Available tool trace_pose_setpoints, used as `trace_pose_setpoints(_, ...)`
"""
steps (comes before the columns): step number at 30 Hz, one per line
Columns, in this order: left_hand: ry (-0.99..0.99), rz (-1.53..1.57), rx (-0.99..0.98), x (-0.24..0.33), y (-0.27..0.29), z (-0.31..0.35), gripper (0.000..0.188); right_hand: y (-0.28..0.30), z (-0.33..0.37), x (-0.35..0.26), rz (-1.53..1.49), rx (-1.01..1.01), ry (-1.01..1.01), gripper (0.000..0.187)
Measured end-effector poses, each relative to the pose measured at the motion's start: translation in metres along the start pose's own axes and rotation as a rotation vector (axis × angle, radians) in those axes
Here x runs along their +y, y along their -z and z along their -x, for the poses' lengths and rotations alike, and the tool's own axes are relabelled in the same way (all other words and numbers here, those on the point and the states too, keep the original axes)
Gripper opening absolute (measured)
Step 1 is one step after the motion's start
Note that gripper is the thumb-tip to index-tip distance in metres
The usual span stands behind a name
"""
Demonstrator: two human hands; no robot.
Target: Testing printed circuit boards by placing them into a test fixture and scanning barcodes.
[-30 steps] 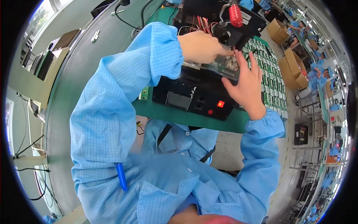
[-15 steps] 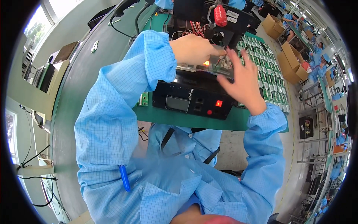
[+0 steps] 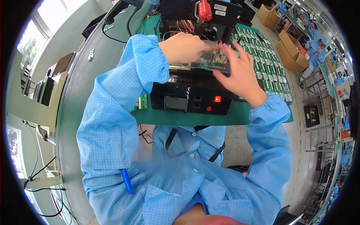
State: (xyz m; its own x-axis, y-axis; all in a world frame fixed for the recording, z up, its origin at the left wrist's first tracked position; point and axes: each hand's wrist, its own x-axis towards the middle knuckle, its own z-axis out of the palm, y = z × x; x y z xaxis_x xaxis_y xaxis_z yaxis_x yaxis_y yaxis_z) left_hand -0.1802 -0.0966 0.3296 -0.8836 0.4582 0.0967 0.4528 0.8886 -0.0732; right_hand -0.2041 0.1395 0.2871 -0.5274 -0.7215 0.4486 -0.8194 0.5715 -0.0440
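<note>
A black test fixture with a small grey display, a lit red switch and a red-handled toggle clamp stands in front of me. My left hand lies over its clear plastic plate, index finger stretched to the right and the other fingers curled and partly hidden. At the plate's right end is my right hand, fingers spread and thumb apart, holding nothing I can see. The two hands' fingertips come close together. Red and white wires run behind my left hand.
Rows of green circuit boards cover the bench on the right. Another circuit board lies left of the fixture. A black handheld scanner stands at the far left. Cardboard boxes and seated people are beyond the aisle.
The view has shifted slightly, so the fixture appears farther left and higher. An orange glow beneath my left hand is no longer visible. Both hands stay over the plate.
</note>
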Motion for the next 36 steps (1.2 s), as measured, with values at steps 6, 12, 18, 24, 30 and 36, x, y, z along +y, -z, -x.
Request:
trace_pose_setpoints(6,-0.002,0.029,0.037,0.000,-0.001,0.000,0.057,0.008,-0.001,0.009,-0.110,0.248,-0.035,0.085)
trace_pose_setpoints(12,-0.008,0.036,0.059,-0.004,-0.006,-0.002,0.056,0.007,0.002,0.019,-0.115,0.262,-0.074,0.083)
trace_pose_setpoints(18,-0.002,0.057,0.253,-0.012,-0.007,0.001,0.063,0.001,0.010,0.015,0.035,0.013,0.008,0.086)
trace_pose_setpoints(24,-0.015,0.112,0.106,-0.002,-0.001,0.004,0.053,0.012,-0.002,0.005,-0.049,0.359,0.038,0.089)
trace_pose_setpoints(30,-0.013,0.110,0.050,0.000,0.003,0.003,0.049,-0.002,0.000,0.001,0.089,0.095,0.052,0.087)
trace_pose_setpoints(36,-0.067,0.109,0.132,0.000,-0.006,0.003,0.047,-0.005,0.001,-0.005,0.084,0.126,0.047,0.091)
